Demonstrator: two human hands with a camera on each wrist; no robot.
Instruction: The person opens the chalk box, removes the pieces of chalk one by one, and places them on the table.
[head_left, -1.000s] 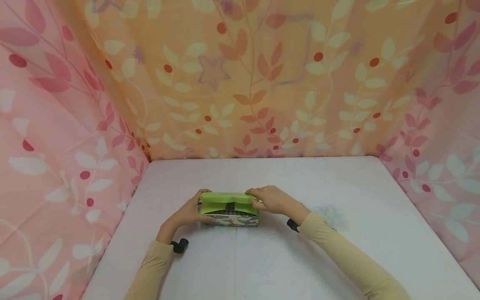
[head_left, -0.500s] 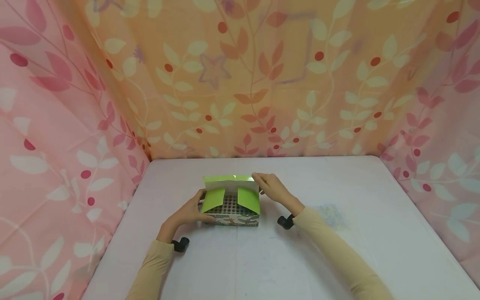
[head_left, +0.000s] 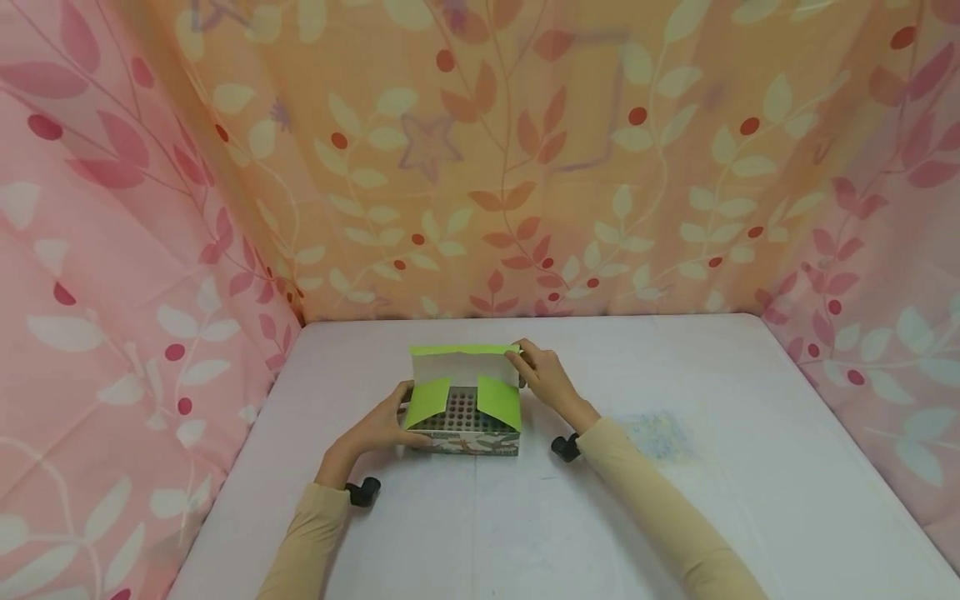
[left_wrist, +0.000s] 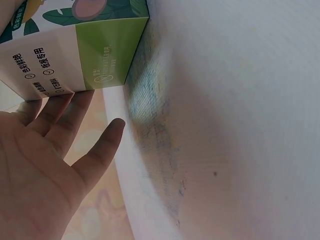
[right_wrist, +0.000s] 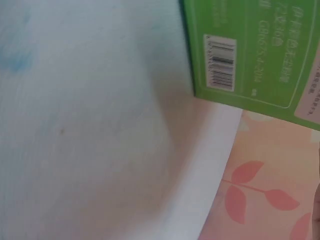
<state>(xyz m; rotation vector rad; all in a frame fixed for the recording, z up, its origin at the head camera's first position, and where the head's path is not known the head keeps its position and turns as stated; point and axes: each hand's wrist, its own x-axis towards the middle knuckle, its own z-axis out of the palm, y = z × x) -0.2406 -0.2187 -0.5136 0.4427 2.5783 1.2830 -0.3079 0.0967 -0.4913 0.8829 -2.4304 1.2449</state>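
A green and patterned box of chalk (head_left: 476, 444) sits on the table, its lid (head_left: 465, 367) standing up at the back with the white inside showing. Two green side flaps (head_left: 427, 401) lean inward over rows of round chalk ends (head_left: 462, 403). My left hand (head_left: 377, 422) holds the box's left end, thumb at the front corner. In the left wrist view, fingertips of that hand (left_wrist: 47, 170) go behind the printed end panel (left_wrist: 105, 57). With thumb and fingers, my right hand (head_left: 549, 377) pinches the lid's right corner. The right wrist view shows the green barcode end (right_wrist: 245, 55).
A white-covered table (head_left: 480, 533) lies under the box. Blue and yellow smudges (head_left: 660, 435) mark its cover to the right. Floral curtains (head_left: 480, 167) enclose the back and both sides. A black wrist camera (head_left: 364, 492) is strapped to each arm.
The lid has swung up and back in my right hand, which moved away from me with it. Side flaps and chalk ends now show. My left hand keeps its place on the box.
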